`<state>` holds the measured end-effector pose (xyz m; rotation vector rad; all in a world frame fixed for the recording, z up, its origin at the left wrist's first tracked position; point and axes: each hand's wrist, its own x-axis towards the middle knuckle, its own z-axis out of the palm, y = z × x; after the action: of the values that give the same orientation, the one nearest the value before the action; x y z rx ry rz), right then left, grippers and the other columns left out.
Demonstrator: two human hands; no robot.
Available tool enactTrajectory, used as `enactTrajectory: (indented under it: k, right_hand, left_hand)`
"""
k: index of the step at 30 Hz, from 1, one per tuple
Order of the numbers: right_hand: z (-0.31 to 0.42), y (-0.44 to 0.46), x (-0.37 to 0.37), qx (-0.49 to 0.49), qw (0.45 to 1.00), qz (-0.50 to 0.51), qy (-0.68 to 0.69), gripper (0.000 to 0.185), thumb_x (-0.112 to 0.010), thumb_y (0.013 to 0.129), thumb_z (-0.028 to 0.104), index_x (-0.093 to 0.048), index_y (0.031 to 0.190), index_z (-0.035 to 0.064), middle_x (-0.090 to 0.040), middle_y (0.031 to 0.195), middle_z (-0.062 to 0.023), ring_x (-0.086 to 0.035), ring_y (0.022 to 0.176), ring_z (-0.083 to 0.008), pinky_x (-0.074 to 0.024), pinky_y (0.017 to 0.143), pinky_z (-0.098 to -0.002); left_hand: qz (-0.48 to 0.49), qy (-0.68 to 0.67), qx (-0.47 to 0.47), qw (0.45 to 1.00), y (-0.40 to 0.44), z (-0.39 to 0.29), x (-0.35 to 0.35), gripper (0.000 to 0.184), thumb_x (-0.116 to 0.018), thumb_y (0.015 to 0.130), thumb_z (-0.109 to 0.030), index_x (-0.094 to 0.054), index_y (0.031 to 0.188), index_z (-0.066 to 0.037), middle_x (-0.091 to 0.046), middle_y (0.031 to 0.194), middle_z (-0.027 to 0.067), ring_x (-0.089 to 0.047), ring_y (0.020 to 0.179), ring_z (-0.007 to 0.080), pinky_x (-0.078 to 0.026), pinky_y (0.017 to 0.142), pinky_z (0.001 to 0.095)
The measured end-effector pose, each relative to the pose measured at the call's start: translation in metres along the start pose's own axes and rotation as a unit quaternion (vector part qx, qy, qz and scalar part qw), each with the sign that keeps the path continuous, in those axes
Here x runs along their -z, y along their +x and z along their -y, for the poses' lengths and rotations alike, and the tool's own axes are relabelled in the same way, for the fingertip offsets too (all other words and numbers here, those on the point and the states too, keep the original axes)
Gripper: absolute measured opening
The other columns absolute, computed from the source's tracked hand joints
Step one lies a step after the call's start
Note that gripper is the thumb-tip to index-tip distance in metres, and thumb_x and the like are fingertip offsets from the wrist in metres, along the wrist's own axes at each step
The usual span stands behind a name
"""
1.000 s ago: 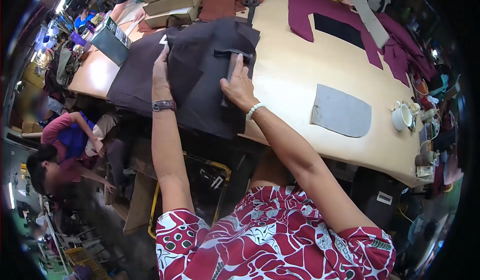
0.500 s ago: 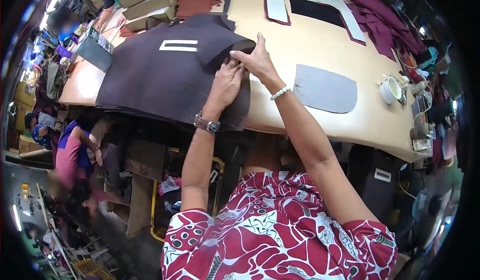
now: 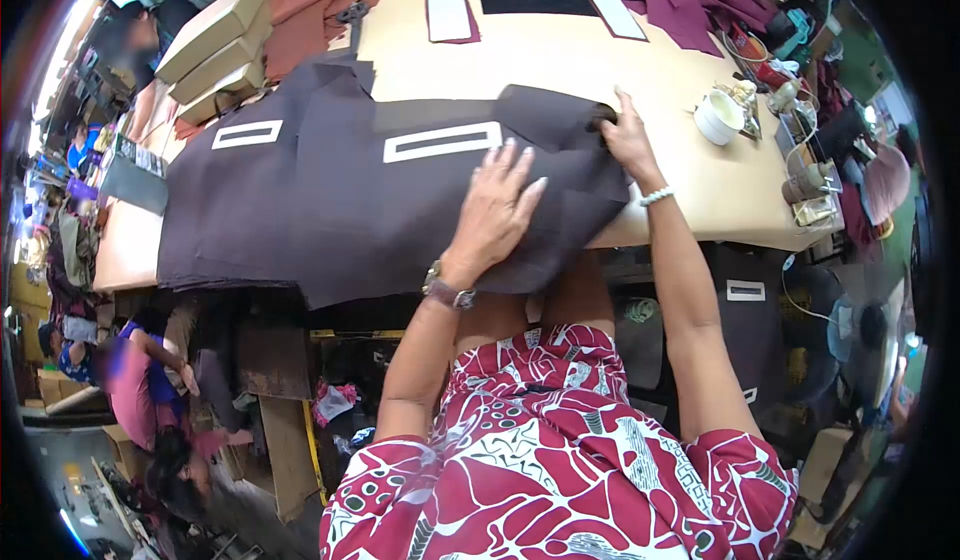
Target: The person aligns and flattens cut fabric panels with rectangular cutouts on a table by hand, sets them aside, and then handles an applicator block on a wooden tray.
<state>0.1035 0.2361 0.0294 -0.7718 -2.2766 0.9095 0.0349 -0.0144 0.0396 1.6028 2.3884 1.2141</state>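
Observation:
A dark brown fabric sheet [image 3: 400,200] lies partly off a pile of similar dark pieces [image 3: 220,220] and overhangs the table's near edge. It bears a white rectangular frame [image 3: 442,143]; a second white frame [image 3: 247,135] shows on the pile. My left hand [image 3: 495,205] rests flat on the sheet with its fingers spread, just right of the nearer frame. At the sheet's folded right end, my right hand [image 3: 628,140] is closed on the bunched dark fabric.
Cardboard boxes [image 3: 215,40] are stacked at the back left beside rust-coloured cloth [image 3: 305,20]. Maroon fabric [image 3: 680,0] and a white cup [image 3: 718,118] stand to the right. A metal tin [image 3: 135,175] is at left. A person [image 3: 140,380] is low at left.
The top dark sheet has been drawn to the right, away from the pile. My left hand has moved off the fold onto the flat fabric; my right hand has moved right with the sheet's end.

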Motion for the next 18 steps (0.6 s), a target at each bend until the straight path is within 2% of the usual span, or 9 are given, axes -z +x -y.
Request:
enactTrajectory:
  k: [2, 4, 6, 7, 9, 12, 15, 18]
  right_hand:
    - [-0.038, -0.004, 0.025, 0.040, 0.999, -0.014, -0.033, 0.061, -0.052, 0.078, 0.001, -0.029, 0.134, -0.0042, -0.053, 0.115, -0.0314, -0.054, 0.109, -0.0372, -0.0410, 0.095, -0.0375]
    - [-0.057, -0.013, 0.048, 0.028, 0.999, -0.025, -0.024, 0.062, -0.053, 0.078, 0.000, -0.029, 0.135, -0.0036, -0.051, 0.117, -0.0317, -0.052, 0.112, -0.0366, -0.0387, 0.097, -0.0369]
    - [-0.063, -0.018, 0.067, -0.001, 0.999, -0.031, -0.025, 0.063, -0.053, 0.078, -0.001, -0.029, 0.135, -0.0029, -0.050, 0.119, -0.0319, -0.050, 0.115, -0.0361, -0.0367, 0.099, -0.0366]
    - [-0.065, -0.019, 0.076, -0.025, 0.999, -0.030, -0.030, 0.063, -0.053, 0.078, -0.001, -0.029, 0.135, -0.0026, -0.049, 0.120, -0.0319, -0.048, 0.117, -0.0359, -0.0357, 0.100, -0.0365]
    - [-0.085, -0.016, 0.087, 0.015, 0.991, -0.068, -0.112, 0.062, -0.054, 0.078, -0.001, -0.030, 0.135, -0.0020, -0.052, 0.118, -0.0308, -0.051, 0.114, -0.0356, -0.0377, 0.098, -0.0382]
    - [-0.096, -0.008, 0.097, 0.017, 0.988, -0.077, -0.130, 0.063, -0.055, 0.079, 0.003, -0.029, 0.136, -0.0004, -0.055, 0.112, -0.0306, -0.054, 0.107, -0.0388, -0.0402, 0.094, -0.0406]
    - [-0.101, 0.005, 0.102, -0.010, 0.975, -0.065, -0.210, 0.065, -0.056, 0.080, 0.009, -0.027, 0.137, 0.0023, -0.057, 0.106, -0.0303, -0.057, 0.100, -0.0402, -0.0429, 0.087, -0.0438]
    - [-0.073, 0.012, 0.103, -0.114, 0.956, -0.004, -0.271, 0.066, -0.058, 0.080, 0.008, -0.026, 0.138, 0.0041, -0.050, 0.121, -0.0280, -0.049, 0.112, -0.0390, -0.0404, 0.091, -0.0446]
  left_hand:
    - [-0.004, 0.096, -0.001, 0.995, 0.000, 0.013, 0.008, 0.049, -0.047, 0.092, -0.033, -0.046, 0.128, -0.001, -0.037, 0.137, 0.0227, -0.029, 0.131, 0.0380, -0.023, 0.107, 0.0448]
    - [0.003, 0.161, 0.031, 0.986, -0.004, 0.030, 0.010, 0.050, -0.047, 0.091, -0.035, -0.044, 0.130, -0.002, -0.037, 0.137, 0.0216, -0.028, 0.130, 0.0384, -0.022, 0.106, 0.0488]
    - [0.031, 0.208, 0.061, 0.976, -0.008, 0.043, 0.007, 0.056, -0.046, 0.091, -0.040, -0.039, 0.133, -0.004, -0.030, 0.142, 0.0198, -0.024, 0.132, 0.0385, -0.021, 0.105, 0.0553]
    - [0.045, 0.217, 0.059, 0.973, -0.010, 0.045, 0.003, 0.057, -0.045, 0.091, -0.042, -0.039, 0.134, -0.005, -0.030, 0.142, 0.0195, -0.023, 0.132, 0.0386, -0.020, 0.105, 0.0560]
    - [0.063, 0.225, 0.049, 0.971, -0.008, 0.043, -0.004, 0.059, -0.044, 0.091, -0.045, -0.038, 0.135, -0.005, -0.029, 0.143, 0.0191, -0.022, 0.133, 0.0388, -0.019, 0.105, 0.0571]
    - [0.075, 0.223, 0.036, 0.971, -0.003, 0.037, -0.017, 0.062, -0.043, 0.091, -0.047, -0.036, 0.136, -0.006, -0.028, 0.143, 0.0189, -0.020, 0.133, 0.0383, -0.017, 0.105, 0.0581]
    - [0.079, 0.230, 0.036, 0.969, 0.005, 0.036, -0.029, 0.062, -0.042, 0.091, -0.048, -0.035, 0.137, -0.006, -0.027, 0.144, 0.0177, -0.020, 0.134, 0.0373, -0.017, 0.105, 0.0595]
    - [0.089, 0.221, 0.043, 0.970, 0.008, 0.035, -0.036, 0.062, -0.043, 0.091, -0.048, -0.035, 0.137, -0.006, -0.027, 0.145, 0.0159, -0.020, 0.134, 0.0366, -0.017, 0.105, 0.0594]
